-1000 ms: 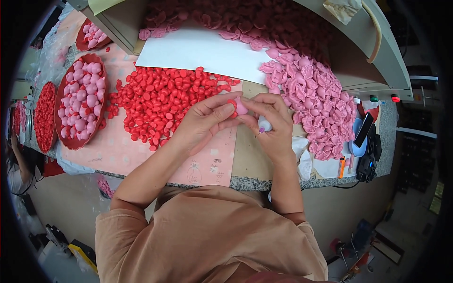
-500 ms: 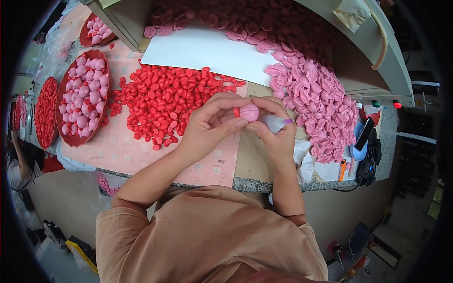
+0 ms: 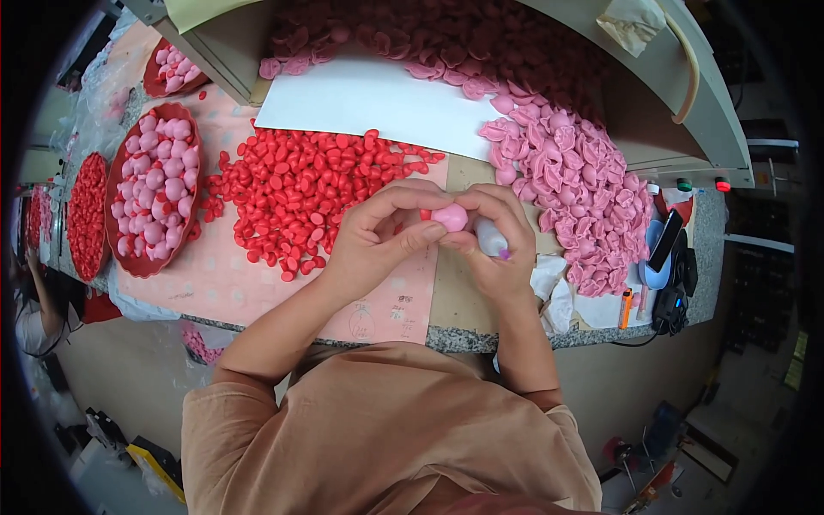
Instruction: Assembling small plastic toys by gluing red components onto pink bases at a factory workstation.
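Over the front of the worktop both hands meet around a small rounded pink piece (image 3: 450,218) with a red end. My left hand (image 3: 375,238) is closed, pinching the piece between thumb and fingers. My right hand (image 3: 502,257) has its thumb and fingertips against the piece's other side. A whitish squeeze bottle (image 3: 490,237) with a purple tip is tucked inside that right hand. Left of the hands spreads a heap of small red pieces (image 3: 292,189). To the right lies a pile of thin pink shell-shaped pieces (image 3: 575,180).
Red trays (image 3: 193,142) of pink-and-red pieces stand at the left, beside a tray of red pieces (image 3: 87,215). A shelf unit (image 3: 678,146) rises behind a white sheet (image 3: 369,99). On the right are crumpled tissue (image 3: 556,305), an orange lighter (image 3: 625,309) and a phone (image 3: 663,242).
The piece has been turned between my fingers, showing more of its pink side and less red. The bottle's purple tip has swung down toward me. Both hands stay close together.
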The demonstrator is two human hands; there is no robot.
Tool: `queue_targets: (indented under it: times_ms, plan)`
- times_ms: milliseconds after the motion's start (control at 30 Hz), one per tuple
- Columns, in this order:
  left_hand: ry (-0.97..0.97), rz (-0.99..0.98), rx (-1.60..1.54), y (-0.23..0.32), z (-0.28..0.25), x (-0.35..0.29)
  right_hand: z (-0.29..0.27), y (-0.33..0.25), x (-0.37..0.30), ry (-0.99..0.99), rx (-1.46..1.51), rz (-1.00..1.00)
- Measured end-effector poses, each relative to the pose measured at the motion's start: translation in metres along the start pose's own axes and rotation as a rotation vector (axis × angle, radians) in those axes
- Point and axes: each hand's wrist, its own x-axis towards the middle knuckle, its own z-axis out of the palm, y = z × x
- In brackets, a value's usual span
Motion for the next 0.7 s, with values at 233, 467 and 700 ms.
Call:
queue_targets:
  times_ms: [233,467,700]
  plan:
    - [0.141,-0.087,-0.278,-0.010,0.005,-0.005,0.006,-0.003,0.002,0.084,0.102,-0.033]
    - [0.109,-0.056,-0.340,-0.010,0.008,-0.004,0.010,-0.008,0.000,0.081,0.036,-0.049]
    - [0.086,-0.052,-0.264,-0.011,0.003,-0.006,0.008,-0.013,0.002,0.063,-0.006,-0.091]
